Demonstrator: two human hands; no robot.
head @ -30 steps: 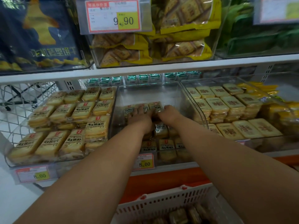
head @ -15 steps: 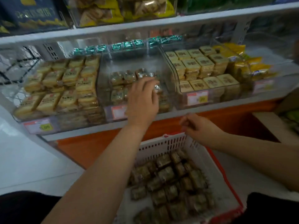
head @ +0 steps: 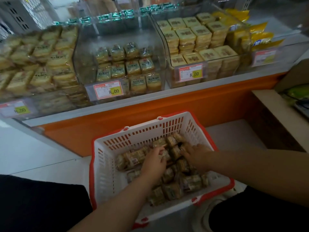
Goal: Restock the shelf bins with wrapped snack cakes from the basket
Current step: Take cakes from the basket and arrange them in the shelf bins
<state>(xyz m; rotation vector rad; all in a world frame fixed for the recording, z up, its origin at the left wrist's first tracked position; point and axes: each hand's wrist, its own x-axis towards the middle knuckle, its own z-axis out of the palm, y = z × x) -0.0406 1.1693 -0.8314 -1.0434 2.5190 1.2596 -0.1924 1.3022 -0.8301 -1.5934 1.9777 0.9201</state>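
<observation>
shelf bins (head: 160,47): clear, upper half of frame; middle bin part-filled, likely the one to top up
basket (head: 103,164): white with red rim, lower centre, just below the shelf for short reach
snack cakes (head: 172,190): loose pile in basket
left hand (head: 154,162): fingers curl onto a cake, grip unclear
right hand (head: 196,155): fingers spread, resting on pile
price tag (head: 108,90): "8.00"

Open-topped basket (head: 107,166), crowded with cakes (head: 172,191)

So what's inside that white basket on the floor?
The basket holds a loose pile of wrapped snack cakes. Both hands, left hand and right hand, reach in, hiding the cakes beneath them and the bottom.
</observation>
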